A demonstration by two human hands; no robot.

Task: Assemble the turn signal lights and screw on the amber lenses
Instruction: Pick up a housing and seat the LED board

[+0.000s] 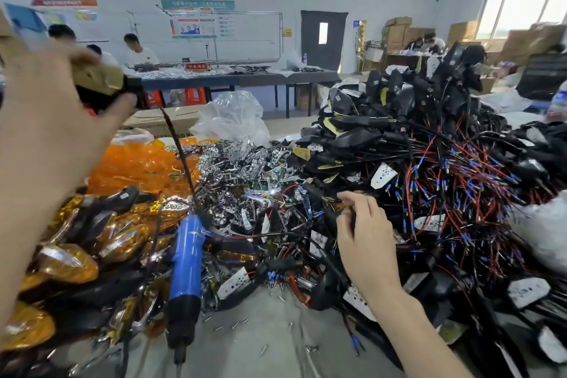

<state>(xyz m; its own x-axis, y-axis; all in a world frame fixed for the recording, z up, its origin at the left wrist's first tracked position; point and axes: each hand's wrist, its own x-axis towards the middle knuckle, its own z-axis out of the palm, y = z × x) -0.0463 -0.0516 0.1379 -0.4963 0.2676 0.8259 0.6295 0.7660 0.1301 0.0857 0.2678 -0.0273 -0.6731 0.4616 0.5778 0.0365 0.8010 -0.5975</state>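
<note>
My left hand (46, 132) is raised at the upper left and grips a blurred turn signal light (101, 77) with an amber lens and a black stem. A dark wire hangs down from it. My right hand (359, 233) reaches into the heap of black housings (399, 132) with red and blue wires, and its fingertips curl round a black wired housing (331, 193) at the heap's edge. A blue electric screwdriver (185, 273) lies on the table between my hands. Loose amber lenses (138, 163) are piled behind it.
Chrome reflectors (239, 159) are heaped in the middle. Finished amber lights (70, 255) are stacked at the left. Loose screws (236, 324) lie scattered on the grey table near the front. A plastic bag (233, 120) and a cardboard box (171, 120) stand behind. People work at a far table (239, 78).
</note>
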